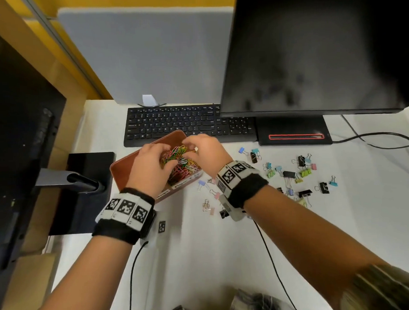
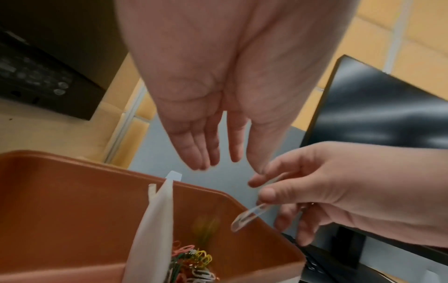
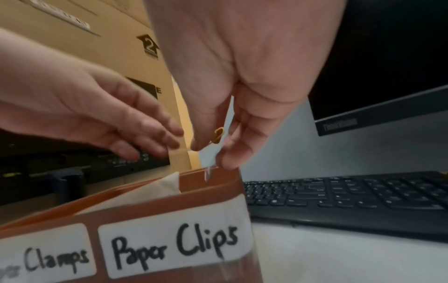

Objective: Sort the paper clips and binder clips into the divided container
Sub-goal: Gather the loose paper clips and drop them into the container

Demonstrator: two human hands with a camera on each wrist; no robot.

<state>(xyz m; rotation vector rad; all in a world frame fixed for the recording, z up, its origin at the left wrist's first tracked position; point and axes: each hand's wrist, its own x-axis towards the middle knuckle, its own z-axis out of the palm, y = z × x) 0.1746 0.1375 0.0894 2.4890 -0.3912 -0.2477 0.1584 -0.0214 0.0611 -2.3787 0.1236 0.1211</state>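
A brown divided container (image 1: 120, 168) stands on the white desk, and a white paper divider (image 2: 155, 220) splits it. Its right compartment, labelled "Paper Clips" (image 3: 174, 247), holds a heap of coloured paper clips (image 1: 181, 161). The left label reads "Clamps" (image 3: 55, 262). My left hand (image 1: 166, 154) hovers over the heap with straight fingers (image 2: 201, 153) and holds nothing. My right hand (image 1: 194, 148) pinches a white paper clip (image 2: 249, 215) above the container's far right corner, with a yellow clip (image 3: 218, 135) between its fingers. Binder clips (image 1: 290, 175) lie scattered to the right.
A black keyboard (image 1: 188, 125) lies just behind the container. A large monitor (image 1: 311, 51) on its stand base (image 1: 293, 131) fills the back right. Another dark monitor (image 1: 17, 138) and its arm (image 1: 70, 180) stand at the left. Wrist cables (image 1: 267, 257) trail over the near desk.
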